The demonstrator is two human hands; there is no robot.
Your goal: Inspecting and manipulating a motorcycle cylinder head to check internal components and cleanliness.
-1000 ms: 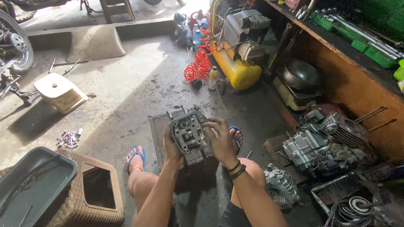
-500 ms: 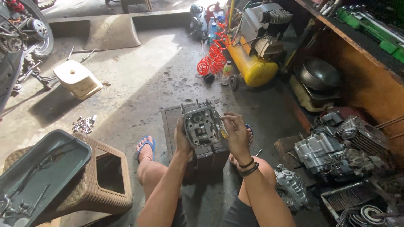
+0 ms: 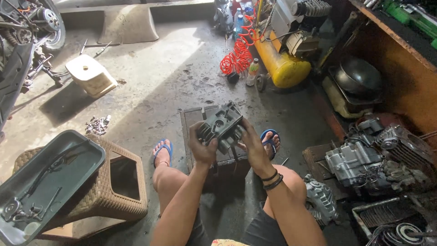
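Down between the knees, the left hand [image 3: 201, 146] and right hand [image 3: 253, 146] clasp a dark finned engine part [image 3: 221, 126], fingers closed around its two sides, holding it tilted above a dark metal block [image 3: 196, 117] on the concrete floor [image 3: 173, 82], near a wicker stool [image 3: 116, 191].

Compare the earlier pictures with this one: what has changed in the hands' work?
The engine part has been tipped over: earlier its open face looked up at the camera, now it lies tilted on its side. The left hand and right hand kept hold throughout, shifting grip slightly. It stays above the dark block between the feet; the yellow compressor and wicker stool are unmoved.
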